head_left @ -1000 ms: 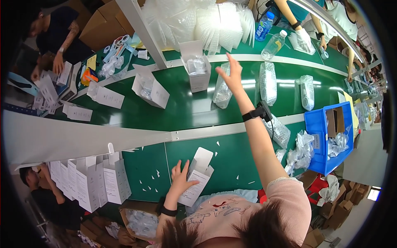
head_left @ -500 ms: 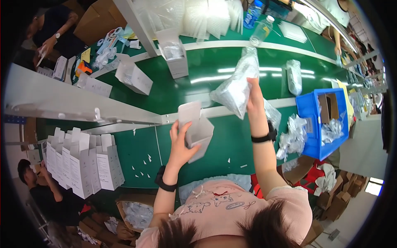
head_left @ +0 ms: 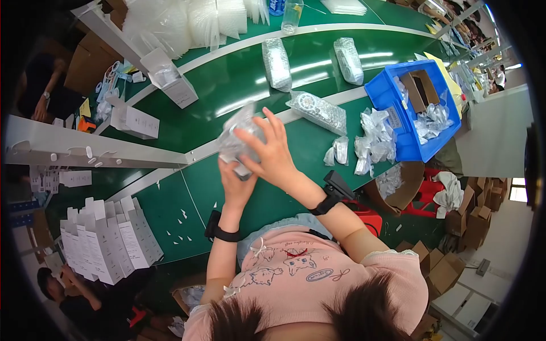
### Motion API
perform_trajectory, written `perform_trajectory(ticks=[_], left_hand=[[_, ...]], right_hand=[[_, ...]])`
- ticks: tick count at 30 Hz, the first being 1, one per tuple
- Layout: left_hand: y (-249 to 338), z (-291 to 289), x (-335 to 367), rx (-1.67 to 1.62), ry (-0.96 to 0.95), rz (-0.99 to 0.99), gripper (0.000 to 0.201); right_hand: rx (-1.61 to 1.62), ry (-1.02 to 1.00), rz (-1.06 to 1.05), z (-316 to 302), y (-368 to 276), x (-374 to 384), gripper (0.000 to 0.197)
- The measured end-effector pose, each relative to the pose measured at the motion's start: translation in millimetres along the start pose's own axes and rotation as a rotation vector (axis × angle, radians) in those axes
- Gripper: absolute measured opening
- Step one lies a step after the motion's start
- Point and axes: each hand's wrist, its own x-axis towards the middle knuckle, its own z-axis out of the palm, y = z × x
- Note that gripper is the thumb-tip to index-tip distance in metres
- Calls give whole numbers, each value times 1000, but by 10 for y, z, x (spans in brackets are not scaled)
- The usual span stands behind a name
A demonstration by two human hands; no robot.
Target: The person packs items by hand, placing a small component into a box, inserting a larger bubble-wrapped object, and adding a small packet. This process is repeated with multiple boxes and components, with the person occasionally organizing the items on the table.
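Note:
In front of me my left hand (head_left: 238,186) is wrapped round the lower part of a white carton, which is mostly hidden by my fingers. My right hand (head_left: 274,149) curls over a clear bubble-wrapped package (head_left: 234,129) at the carton's upper end. Package and carton are blurred, so how deep the package sits inside cannot be made out. To the right of my hands a bubble-wrapped package (head_left: 318,112) lies on the green table. Farther back lie two more bubble-wrapped packages, one on the left (head_left: 277,65) and one on the right (head_left: 348,61).
Several open white cartons (head_left: 108,238) stand at the left. Filled cartons (head_left: 173,88) are at the back left, near a metal post (head_left: 108,28). A blue bin (head_left: 392,85) and crumpled plastic (head_left: 375,139) sit at the right. Bubble bags (head_left: 210,23) and a clear bottle (head_left: 292,17) stand behind.
My right hand has come left and down with the bubble-wrapped package, meeting the carton in my left hand. The view has shifted to the right.

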Motion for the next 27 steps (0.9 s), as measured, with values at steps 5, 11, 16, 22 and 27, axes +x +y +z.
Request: perform_trajectory(ticks=[5,11,16,22,27], left_hand=[[-126,-91,-132,-61,14,104,65],[105,-337,-84,-33,-12,33,58],[397,-512,60,239,-92,-64,36],[495,-572,104,219,-165,-197,20],[619,-580,137,312,-72,-7,13]], right_hand=[[-229,-174,150,-650,473,-375,38],[-920,-159,677,-1302,1740,-1380,45],[-320,-318,1008,-1327,1447,-1049,49],[826,76,564,-661,144,-283,45],[637,-238,235,-316,-49,-159,42]])
